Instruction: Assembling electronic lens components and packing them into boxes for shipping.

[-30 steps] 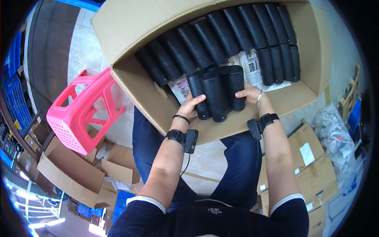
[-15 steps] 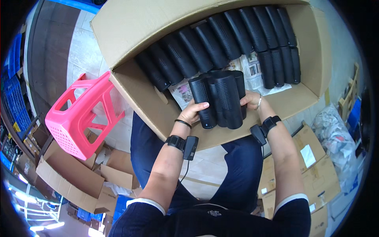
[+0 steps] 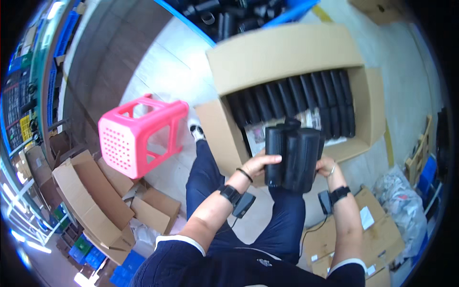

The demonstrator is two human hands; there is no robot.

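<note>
A bunch of black cylindrical housings (image 3: 302, 160) is squeezed between my two hands, in front of the near edge of the open cardboard box (image 3: 287, 55). My left hand (image 3: 258, 163) grips the bunch from the left, its thumb lying across the nearest housing. From the right, my right hand (image 3: 326, 166) presses against the other side, with its fingers partly hidden behind the housings. Inside the box, more black housings (image 3: 287, 98) stand packed in a long row, with a shorter row at the right. Printed paper (image 3: 256, 136) shows on the box floor.
A pink plastic stool (image 3: 117, 148) lies on its side at the left. Beyond the box stands a blue bin (image 3: 191, 26) of loose black parts. Opened cartons (image 3: 91, 201) are at the lower left; flattened cardboard (image 3: 354, 239) and a clear plastic bag (image 3: 401, 205) lie at the right.
Both hands have drawn the bunch of housings back toward me, from over the box to its near edge. My view has shifted back, bringing the blue bin into sight.
</note>
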